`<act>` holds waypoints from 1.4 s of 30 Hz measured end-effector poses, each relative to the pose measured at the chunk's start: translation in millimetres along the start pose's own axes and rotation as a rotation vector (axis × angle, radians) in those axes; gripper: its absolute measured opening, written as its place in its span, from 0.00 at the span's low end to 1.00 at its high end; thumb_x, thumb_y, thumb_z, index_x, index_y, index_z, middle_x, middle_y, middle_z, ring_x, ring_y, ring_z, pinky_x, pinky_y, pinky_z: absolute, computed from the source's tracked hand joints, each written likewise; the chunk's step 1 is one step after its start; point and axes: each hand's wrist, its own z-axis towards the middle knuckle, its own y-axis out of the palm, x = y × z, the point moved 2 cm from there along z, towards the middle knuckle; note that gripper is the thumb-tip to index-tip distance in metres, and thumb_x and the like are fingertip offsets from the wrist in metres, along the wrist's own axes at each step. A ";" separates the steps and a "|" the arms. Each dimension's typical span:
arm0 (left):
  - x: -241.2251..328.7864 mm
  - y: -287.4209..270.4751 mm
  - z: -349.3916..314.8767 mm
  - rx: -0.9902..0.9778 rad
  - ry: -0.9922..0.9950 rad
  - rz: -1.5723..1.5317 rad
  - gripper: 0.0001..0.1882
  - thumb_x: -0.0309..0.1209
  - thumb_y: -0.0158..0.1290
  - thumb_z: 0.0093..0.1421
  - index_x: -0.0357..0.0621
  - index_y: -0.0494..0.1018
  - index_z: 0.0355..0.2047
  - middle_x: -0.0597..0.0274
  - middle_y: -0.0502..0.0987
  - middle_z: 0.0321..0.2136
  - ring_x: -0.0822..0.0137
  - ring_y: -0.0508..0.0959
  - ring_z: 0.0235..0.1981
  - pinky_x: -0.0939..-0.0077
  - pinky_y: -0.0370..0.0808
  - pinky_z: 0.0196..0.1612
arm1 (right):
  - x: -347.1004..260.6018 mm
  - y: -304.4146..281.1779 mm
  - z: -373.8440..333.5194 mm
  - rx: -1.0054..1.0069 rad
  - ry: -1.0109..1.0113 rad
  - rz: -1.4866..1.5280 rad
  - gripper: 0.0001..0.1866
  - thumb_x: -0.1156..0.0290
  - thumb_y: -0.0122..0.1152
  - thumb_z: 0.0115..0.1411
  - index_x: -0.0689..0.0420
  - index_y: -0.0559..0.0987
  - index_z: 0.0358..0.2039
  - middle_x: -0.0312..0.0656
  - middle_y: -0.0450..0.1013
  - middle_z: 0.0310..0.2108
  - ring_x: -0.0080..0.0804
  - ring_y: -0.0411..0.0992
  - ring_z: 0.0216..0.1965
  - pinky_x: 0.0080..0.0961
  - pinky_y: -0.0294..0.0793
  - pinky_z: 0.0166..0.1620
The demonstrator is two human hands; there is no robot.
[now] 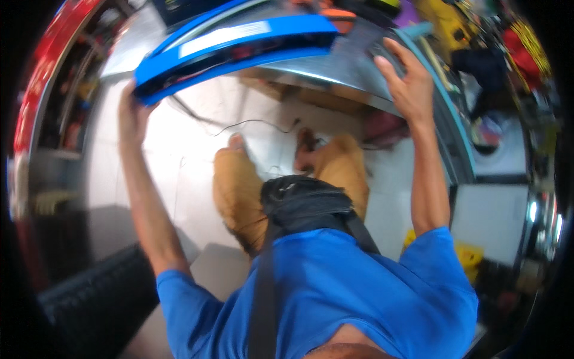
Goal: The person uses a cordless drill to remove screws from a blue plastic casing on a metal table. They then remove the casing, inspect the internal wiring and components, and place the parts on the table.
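Note:
A long blue casing [239, 46] with a dark hollow along its side and a white label on top spans the upper left. My left hand [133, 116] is closed on its left end; the fingertips are partly hidden by the casing. The casing is raised at the near edge of a grey metal-topped bench [353, 66], and motion blurs it. Off the casing's right end, my right hand [409, 84] is held up over the bench's right side with thumb and fingers apart, and nothing shows in it.
Dark cables [257, 121] lie on the white tiled floor [191, 155] by my feet. Cardboard boxes [329, 96] stand under the bench. A teal-edged frame [445, 102] stands right of the bench, with cluttered goods beyond. Red-edged shelving [45, 90] rises at the left.

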 end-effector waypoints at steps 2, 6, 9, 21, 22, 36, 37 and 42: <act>3.9 4.5 -11.6 0.056 -0.008 -0.017 0.29 0.48 0.55 0.64 0.38 0.69 0.56 0.50 0.75 0.53 0.59 0.78 0.50 0.64 0.81 0.47 | 16.4 -78.2 -27.0 0.047 0.153 -0.157 0.30 0.53 0.68 0.59 0.59 0.78 0.56 0.50 0.77 0.52 0.41 0.75 0.55 0.32 0.69 0.59; 7.8 31.1 -39.9 -0.054 -0.053 -0.120 0.32 0.40 0.53 0.65 0.24 0.62 0.58 0.35 0.73 0.53 0.49 0.81 0.47 0.59 0.87 0.43 | 135.0 -209.6 -91.3 -0.095 0.598 -0.212 0.41 0.49 0.72 0.54 0.59 0.71 0.63 0.50 0.72 0.58 0.38 0.69 0.60 0.32 0.65 0.62; -6.5 52.2 -68.9 -0.031 -0.024 -0.203 0.33 0.39 0.53 0.64 0.24 0.59 0.60 0.31 0.71 0.53 0.43 0.81 0.47 0.55 0.87 0.45 | 172.2 -245.6 -138.4 -0.363 0.826 0.154 0.49 0.45 0.73 0.48 0.58 0.68 0.66 0.47 0.70 0.60 0.36 0.66 0.62 0.31 0.61 0.64; -23.0 150.6 -150.1 0.034 -0.079 -0.392 0.33 0.35 0.51 0.63 0.25 0.56 0.62 0.29 0.69 0.56 0.40 0.77 0.53 0.45 0.83 0.50 | 145.8 -207.5 -180.1 -0.530 0.836 0.509 0.57 0.38 0.76 0.38 0.59 0.68 0.64 0.39 0.71 0.54 0.30 0.67 0.56 0.26 0.64 0.59; -22.8 153.2 -155.2 0.046 -0.093 -0.402 0.33 0.34 0.51 0.63 0.27 0.56 0.63 0.31 0.69 0.56 0.40 0.77 0.54 0.42 0.82 0.51 | 130.7 -203.6 -183.4 -0.531 0.860 0.516 0.60 0.36 0.77 0.36 0.58 0.67 0.65 0.42 0.70 0.55 0.34 0.67 0.58 0.29 0.64 0.60; -53.7 247.5 -258.9 0.112 -0.039 -0.331 0.51 0.51 0.56 0.63 0.52 0.34 0.73 0.46 0.48 0.68 0.40 0.63 0.63 0.40 0.76 0.54 | -29.9 -126.8 -194.7 -0.382 0.988 0.745 0.73 0.45 0.82 0.35 0.60 0.48 0.73 0.53 0.54 0.69 0.47 0.54 0.70 0.40 0.55 0.70; -57.9 250.0 -263.9 0.105 -0.012 -0.310 0.50 0.50 0.55 0.63 0.52 0.33 0.73 0.46 0.48 0.68 0.41 0.63 0.63 0.39 0.75 0.55 | -29.2 -124.1 -195.4 -0.372 0.986 0.751 0.73 0.45 0.83 0.34 0.60 0.48 0.73 0.53 0.54 0.69 0.47 0.53 0.70 0.40 0.54 0.70; -65.1 270.3 -279.9 -0.007 0.038 -0.328 0.47 0.48 0.53 0.67 0.57 0.32 0.72 0.49 0.45 0.69 0.46 0.60 0.67 0.34 0.71 0.59 | -32.2 -123.4 -188.1 -0.372 0.994 0.815 0.73 0.45 0.83 0.35 0.60 0.47 0.73 0.53 0.52 0.69 0.48 0.52 0.71 0.41 0.54 0.70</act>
